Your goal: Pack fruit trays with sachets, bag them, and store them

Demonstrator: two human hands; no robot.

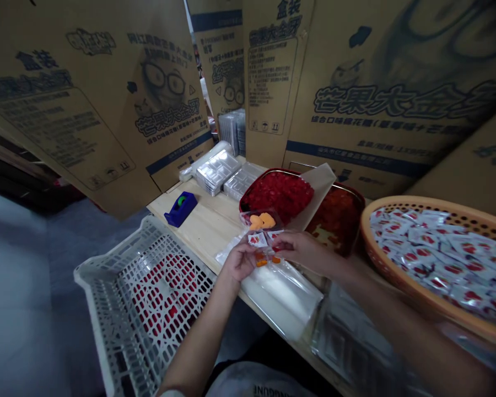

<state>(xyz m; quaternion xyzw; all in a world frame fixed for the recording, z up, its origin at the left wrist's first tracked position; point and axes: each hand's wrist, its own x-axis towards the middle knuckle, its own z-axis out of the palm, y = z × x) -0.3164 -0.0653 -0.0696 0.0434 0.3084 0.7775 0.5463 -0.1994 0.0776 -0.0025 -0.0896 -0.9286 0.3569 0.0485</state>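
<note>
1. Closest in is a see-through plastic sleeve or bag roll [279,298] lying on the near edge of the wooden worktop [202,231], right under the hands. More clear packaging [351,336] sits off to the right, kinda blurry.
2. Left hand [242,262] and right hand [303,251] are both up over the worktop, working on a small clear bag [262,248] with a red-and-white sachet [257,239] and orange gummies [264,260] inside, as far as I can tell. Left fingers [252,249] are curled around its side, right fingers [279,240] are pinching its top edge.
3. Left of the worktop, a white plastic crate [144,298] sits on the floor [20,275], with red showing through the mesh. Can't tell what the red is.
4. To the right, a round woven basket [380,259] is heaped with red-and-white sachets [434,248].
5. Just past the hands are a small tray of orange gummies [261,221], a red tray of red candy [276,193], and a darker tray [337,220] beside it.
6. Further left are a blue tape dispenser [181,209] and stacked clear trays [217,172].
7. Farthest back, big printed cardboard boxes [376,94] stand around the worktop.
</note>
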